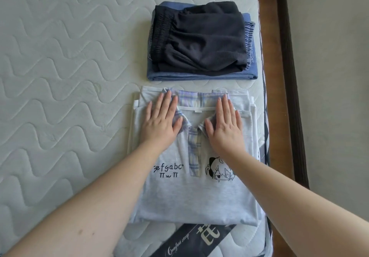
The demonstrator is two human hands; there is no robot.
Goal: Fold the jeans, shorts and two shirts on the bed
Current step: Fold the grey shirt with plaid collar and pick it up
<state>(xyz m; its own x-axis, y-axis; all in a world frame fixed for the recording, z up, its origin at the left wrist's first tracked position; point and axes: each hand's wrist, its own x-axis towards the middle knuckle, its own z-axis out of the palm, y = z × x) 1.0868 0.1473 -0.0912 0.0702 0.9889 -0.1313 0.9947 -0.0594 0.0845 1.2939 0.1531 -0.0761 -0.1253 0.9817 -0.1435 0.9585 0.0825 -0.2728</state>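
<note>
A folded light grey polo shirt (191,197) with a plaid collar and a cartoon print lies near the mattress's right edge. White fabric (254,111) of a second shirt peeks out beneath it. My left hand (159,121) presses flat on the left collar side. My right hand (225,125) presses flat on the right collar side. Farther away, folded black shorts (201,39) sit on top of folded blue jeans (199,75).
The quilted white mattress (60,77) stretches to the left. A dark label strip (199,240) lies at its near edge. A brown wooden bed frame (279,77) runs along the right, with grey floor (329,77) beyond.
</note>
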